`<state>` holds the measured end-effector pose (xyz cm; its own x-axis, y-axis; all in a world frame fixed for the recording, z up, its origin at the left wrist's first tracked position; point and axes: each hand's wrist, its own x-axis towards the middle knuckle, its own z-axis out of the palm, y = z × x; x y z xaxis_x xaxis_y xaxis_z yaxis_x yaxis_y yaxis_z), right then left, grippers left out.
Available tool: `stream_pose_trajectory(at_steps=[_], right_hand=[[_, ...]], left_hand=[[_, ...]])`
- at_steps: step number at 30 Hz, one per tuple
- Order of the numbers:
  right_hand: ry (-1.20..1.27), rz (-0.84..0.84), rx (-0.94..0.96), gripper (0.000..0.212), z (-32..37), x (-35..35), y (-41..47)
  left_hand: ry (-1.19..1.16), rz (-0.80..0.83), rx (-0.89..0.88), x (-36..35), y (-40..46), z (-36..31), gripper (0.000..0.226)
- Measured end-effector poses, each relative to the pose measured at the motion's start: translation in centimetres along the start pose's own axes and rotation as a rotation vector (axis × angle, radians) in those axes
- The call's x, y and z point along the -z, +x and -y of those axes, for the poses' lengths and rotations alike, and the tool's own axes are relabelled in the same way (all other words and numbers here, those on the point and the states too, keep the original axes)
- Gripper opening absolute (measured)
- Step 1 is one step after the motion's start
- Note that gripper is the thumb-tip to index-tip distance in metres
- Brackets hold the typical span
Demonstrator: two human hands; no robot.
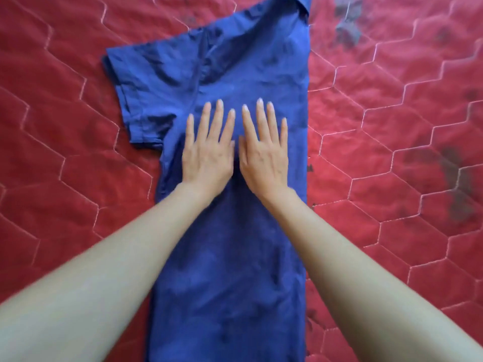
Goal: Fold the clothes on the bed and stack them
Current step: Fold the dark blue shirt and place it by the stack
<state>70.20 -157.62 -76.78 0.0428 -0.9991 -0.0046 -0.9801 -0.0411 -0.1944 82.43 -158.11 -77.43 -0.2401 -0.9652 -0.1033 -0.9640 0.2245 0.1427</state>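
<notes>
Fingers (219,118) of both your hands lie straight and spread, flat on the blue shirt (230,231); nothing is grasped. Your left hand (207,155) and right hand (264,155) sit side by side on the shirt's chest, nearly touching. That shirt lies lengthwise on the red quilt (392,152), apparently halved along its length, with one sleeve (146,95) sticking out left of the shirt's body. You look early on: sleeve and cross folds remain, and no stack shows.
</notes>
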Motion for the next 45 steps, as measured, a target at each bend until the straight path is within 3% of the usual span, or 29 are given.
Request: stream_pose_trajectory(at_steps=[4,11,16,19,22,27,32,39,42,45], right_hand=[[-0.098,0.108,-0.031,0.055,-1.3,-1.4,5.3],[-0.096,0.072,-0.307,0.058,-5.2,-0.7,1.9],[-0.060,-0.081,-0.034,0.055,-1.5,-0.1,8.7],[-0.107,-0.053,0.158,0.053,0.7,-0.9,14.4],[-0.179,0.091,0.069,0.056,-1.8,-1.8,17.9],[-0.107,0.083,0.035,0.056,-3.4,-1.9,18.8],[-0.081,0.088,-0.007,0.057,1.4,-1.1,16.1],[0.169,0.123,0.230,0.078,14.2,-1.6,5.7],[0.157,0.211,0.202,0.082,16.8,-2.3,3.1],[0.160,0.133,0.145,0.071,17.9,-2.4,2.9]], left_hand=[[0.051,0.065,-0.041,-0.6,5.3,3.7,0.057],[-0.045,0.032,0.086,0.6,3.5,8.3,0.062],[-0.063,-0.110,-0.043,1.7,8.6,6.6,0.057],[-0.024,-0.013,-0.011,1.2,12.4,7.3,0.057],[0.015,0.011,0.060,0.6,14.0,11.1,0.058],[0.015,-0.034,0.154,1.5,13.4,17.1,0.055],[-0.036,-0.025,0.208,2.4,12.1,19.6,0.055],[-0.108,-0.082,0.026,4.5,8.5,21.7,0.057],[-0.174,-0.059,0.112,5.1,9.1,21.6,0.062],[-0.335,-0.049,0.242,5.5,10.2,21.6,0.059]])
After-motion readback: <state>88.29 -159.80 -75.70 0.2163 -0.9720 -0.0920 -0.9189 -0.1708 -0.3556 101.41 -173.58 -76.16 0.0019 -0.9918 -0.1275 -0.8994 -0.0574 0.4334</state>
